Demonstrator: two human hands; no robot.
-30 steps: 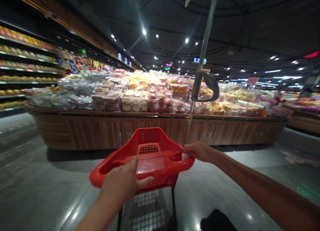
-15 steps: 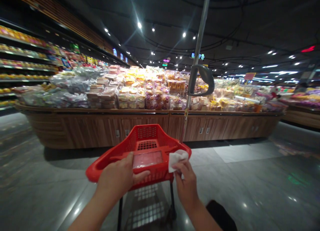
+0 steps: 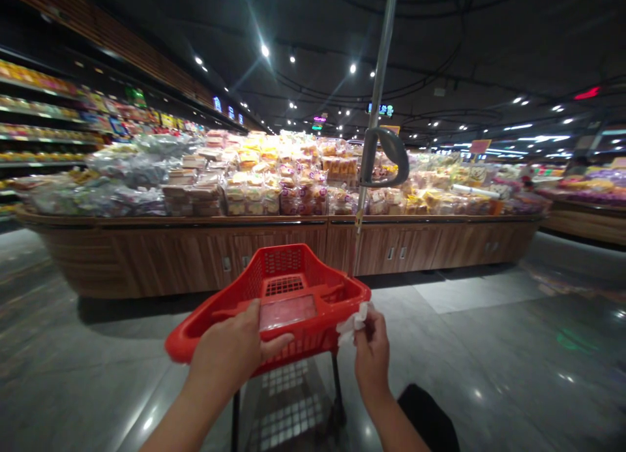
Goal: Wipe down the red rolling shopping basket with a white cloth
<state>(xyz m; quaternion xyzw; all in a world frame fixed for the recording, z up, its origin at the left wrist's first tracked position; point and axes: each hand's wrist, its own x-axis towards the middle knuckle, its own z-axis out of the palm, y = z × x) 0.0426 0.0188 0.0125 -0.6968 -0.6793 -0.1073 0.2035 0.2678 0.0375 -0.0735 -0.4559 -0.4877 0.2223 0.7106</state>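
Observation:
A red plastic shopping cart (image 3: 337, 338) stands right in front of me, with a clear-covered panel (image 3: 287, 312) set in its handle. My left hand (image 3: 229, 340) grips the left part of the handle, its thumb lying along the near side. At the cart's right corner, a crumpled white wipe (image 3: 353, 323) is pinched between the fingers of my right hand (image 3: 372, 344). The wipe hangs by the red rim; whether it touches it I cannot tell. Through the grid, the cart's basket floor (image 3: 283, 285) shows no goods.
A long wooden display counter (image 3: 166, 259) heaped with packaged bread (image 3: 303, 178) runs across ahead. A metal pole (image 3: 384, 60) with a grey loop handle (image 3: 398, 155) rises behind the cart's right side. Stocked shelves (image 3: 39, 119) line the left. Grey tiled floor (image 3: 469, 347) lies to the right.
My right hand has moved slightly right, and the wipe, spread over the handle's right end before, is now bunched at its corner. My left hand keeps its hold.

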